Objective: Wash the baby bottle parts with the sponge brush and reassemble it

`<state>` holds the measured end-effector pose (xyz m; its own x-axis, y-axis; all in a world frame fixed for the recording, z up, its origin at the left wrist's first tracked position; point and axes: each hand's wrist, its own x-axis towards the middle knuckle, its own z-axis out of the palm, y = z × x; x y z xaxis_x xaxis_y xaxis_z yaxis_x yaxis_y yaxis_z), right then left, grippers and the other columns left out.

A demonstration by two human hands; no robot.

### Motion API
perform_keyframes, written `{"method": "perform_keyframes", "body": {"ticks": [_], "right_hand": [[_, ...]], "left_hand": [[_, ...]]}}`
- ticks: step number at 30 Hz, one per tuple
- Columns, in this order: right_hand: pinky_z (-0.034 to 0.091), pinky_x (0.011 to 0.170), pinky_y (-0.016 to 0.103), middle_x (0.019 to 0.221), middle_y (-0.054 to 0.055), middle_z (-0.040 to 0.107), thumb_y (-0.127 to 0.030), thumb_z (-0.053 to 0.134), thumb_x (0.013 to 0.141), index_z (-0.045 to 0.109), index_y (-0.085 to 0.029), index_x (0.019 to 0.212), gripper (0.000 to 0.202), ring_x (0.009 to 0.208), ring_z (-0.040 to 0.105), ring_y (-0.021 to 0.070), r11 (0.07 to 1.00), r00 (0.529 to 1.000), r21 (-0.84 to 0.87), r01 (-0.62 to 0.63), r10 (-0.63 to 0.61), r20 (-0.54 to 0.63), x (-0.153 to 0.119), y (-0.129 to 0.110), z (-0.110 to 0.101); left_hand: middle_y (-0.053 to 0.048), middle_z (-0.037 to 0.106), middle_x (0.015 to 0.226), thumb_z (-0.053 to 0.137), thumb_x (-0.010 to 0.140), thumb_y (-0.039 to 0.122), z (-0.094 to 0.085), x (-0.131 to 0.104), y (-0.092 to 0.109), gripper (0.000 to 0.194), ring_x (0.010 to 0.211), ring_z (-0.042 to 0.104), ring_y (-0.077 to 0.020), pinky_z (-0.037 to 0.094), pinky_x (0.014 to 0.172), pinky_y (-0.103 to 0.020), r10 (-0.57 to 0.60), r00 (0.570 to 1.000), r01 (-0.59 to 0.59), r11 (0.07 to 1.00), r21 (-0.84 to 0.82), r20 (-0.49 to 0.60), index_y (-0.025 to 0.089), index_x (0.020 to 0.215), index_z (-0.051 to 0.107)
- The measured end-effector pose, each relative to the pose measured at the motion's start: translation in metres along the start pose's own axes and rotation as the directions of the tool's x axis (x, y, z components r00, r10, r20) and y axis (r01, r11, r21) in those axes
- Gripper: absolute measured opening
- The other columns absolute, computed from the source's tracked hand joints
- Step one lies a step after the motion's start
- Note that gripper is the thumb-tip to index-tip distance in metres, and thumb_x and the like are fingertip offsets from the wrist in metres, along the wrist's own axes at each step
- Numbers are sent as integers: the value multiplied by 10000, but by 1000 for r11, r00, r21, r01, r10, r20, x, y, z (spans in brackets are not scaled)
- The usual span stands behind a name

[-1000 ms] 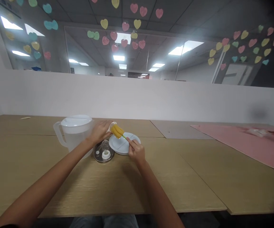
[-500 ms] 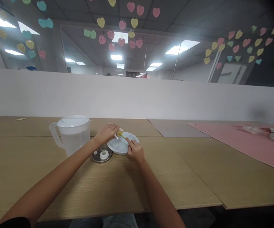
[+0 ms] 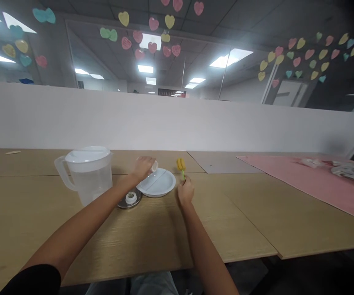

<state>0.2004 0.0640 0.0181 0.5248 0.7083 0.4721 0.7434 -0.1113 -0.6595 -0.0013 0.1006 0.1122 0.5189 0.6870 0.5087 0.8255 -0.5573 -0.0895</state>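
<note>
My left hand (image 3: 142,168) is wrapped around a small pale bottle (image 3: 154,166), which is tilted with its mouth to the right above a white plate (image 3: 158,187). Most of the bottle is hidden behind my fingers. In my right hand (image 3: 186,191) is the thin green handle of a bottle brush, whose yellow sponge head (image 3: 181,164) points up, clear of the bottle and right of the plate. A round metal tray (image 3: 127,206), partly behind my left forearm, carries a white ring-shaped cap (image 3: 131,198).
To the left stands a clear lidded pitcher (image 3: 91,178) with water in it. A pink sheet (image 3: 299,180) covers the table's right part, with crumpled cloth (image 3: 353,171) on it. Behind the wooden table (image 3: 241,213) rises a low white wall (image 3: 152,123) under a window.
The brush's sponge head has come out of the bottle mouth; my right hand has moved right, turning the brush upright. My left hand still holds the bottle. The view has shifted slightly.
</note>
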Motion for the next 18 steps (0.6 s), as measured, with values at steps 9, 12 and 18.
{"method": "perform_keyframes", "body": {"ticks": [9, 12, 18], "right_hand": [[428, 733, 247, 968, 129, 672, -76, 479, 754, 600, -132, 1090, 362, 922, 621, 210, 969, 962, -249, 3, 65, 264, 2, 6, 4], [421, 739, 240, 993, 132, 667, -68, 486, 753, 625, -134, 1036, 322, 942, 615, 208, 970, 958, -245, 5, 65, 280, 1, 4, 6], [412, 759, 229, 1036, 114, 655, -78, 488, 773, 621, -152, 1050, 317, 962, 605, 188, 972, 948, -236, -5, 79, 307, -1, 3, 6]], "left_hand": [[-107, 613, 1171, 686, 682, 486, -33, -48, 28, 749, 1043, 594, -226, 479, 839, -309, -394, 911, 302, 448, -841, 117, 183, 1310, 413], [-82, 643, 1090, 689, 668, 461, -35, -81, 45, 811, 941, 625, -217, 490, 794, -317, -325, 928, 325, 473, -819, 181, 199, 1355, 349], [-68, 647, 1062, 677, 671, 384, -20, -119, 64, 819, 928, 618, -213, 467, 828, -332, -255, 945, 312, 524, -793, 203, 206, 1376, 300]]}}
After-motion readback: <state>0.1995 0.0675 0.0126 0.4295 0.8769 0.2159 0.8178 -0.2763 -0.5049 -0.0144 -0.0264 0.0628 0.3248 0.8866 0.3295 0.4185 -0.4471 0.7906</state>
